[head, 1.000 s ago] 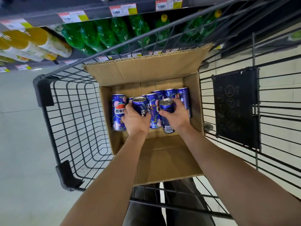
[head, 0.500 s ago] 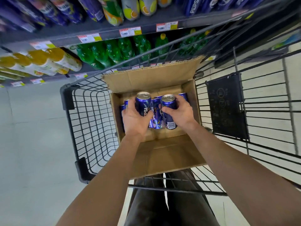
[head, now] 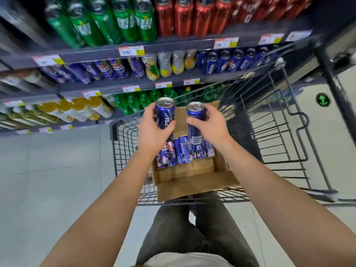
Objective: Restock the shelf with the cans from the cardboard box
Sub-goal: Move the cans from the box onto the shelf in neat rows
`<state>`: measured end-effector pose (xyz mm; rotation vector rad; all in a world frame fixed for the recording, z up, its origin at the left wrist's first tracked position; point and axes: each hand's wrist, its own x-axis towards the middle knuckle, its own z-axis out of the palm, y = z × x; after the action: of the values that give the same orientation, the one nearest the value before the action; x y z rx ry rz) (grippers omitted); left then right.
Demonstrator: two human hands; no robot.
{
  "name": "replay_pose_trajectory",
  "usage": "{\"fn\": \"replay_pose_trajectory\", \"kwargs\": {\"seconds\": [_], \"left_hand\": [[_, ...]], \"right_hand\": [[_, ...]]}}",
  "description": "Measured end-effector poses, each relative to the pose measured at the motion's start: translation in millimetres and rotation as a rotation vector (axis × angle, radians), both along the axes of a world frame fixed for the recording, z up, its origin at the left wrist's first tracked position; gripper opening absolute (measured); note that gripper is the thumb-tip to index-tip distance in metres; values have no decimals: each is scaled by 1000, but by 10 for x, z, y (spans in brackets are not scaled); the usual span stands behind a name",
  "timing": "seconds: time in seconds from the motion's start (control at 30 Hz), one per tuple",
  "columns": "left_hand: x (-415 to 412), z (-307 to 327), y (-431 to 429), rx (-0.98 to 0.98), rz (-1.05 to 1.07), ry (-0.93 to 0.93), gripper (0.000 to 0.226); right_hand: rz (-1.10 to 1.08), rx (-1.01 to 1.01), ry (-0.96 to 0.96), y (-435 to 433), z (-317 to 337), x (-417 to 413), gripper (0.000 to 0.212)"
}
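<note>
The person stands at a wire cart [head: 123,147] facing a drinks shelf [head: 107,54], with both bare arms stretched out over the cart. The left hand [head: 154,132] grips a blue can [head: 165,112] round its middle, fingers and thumb curled about it, and holds it upright above the far left part of the box [head: 192,182]. The right hand [head: 211,126] grips a second can [head: 195,120] the same way, upright and just to the right, with a clear gap between the two. Both are held above the box, which sits in the near end of the cart with its flaps open. Inside it a row of cans [head: 183,151] stands upright towards the far wall, below the hands, and the near part of its floor shows plain cardboard. On the shelf beyond, green bottles [head: 119,22] and red cans [head: 192,16] fill the top level. Dark blue shelf cans [head: 231,62] stand at the right of the level beneath, with purple and pale ones to their left. Lower still are more green bottles and, to the left, yellow bottles [head: 77,110]. Price tags [head: 131,51] line the shelf edges. To the right of the cart, a green arrow sticker [head: 323,99] lies on the pale floor [head: 48,170].
</note>
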<state>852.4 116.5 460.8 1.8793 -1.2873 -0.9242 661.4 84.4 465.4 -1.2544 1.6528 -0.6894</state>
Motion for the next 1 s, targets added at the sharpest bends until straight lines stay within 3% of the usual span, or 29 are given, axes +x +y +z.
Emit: {"fn": "replay_pose_trajectory", "kwargs": {"seconds": [0.2,0.33,0.77,1.0], "left_hand": [[235,835,125,-137,3,-6,75],[355,1370,371,-225,45,-3,81],[1072,2733,1866,-442,161,-24,75],[1899,3190,2551,-502,293,-118,83]], "right_hand": [[44,-152,-16,72,887,74,43],[71,-246,-44,201,1518,231,68],[286,-467,-182,1399,2889,1033,48],[440,-519,-268,1857,3338,1928,52]]}}
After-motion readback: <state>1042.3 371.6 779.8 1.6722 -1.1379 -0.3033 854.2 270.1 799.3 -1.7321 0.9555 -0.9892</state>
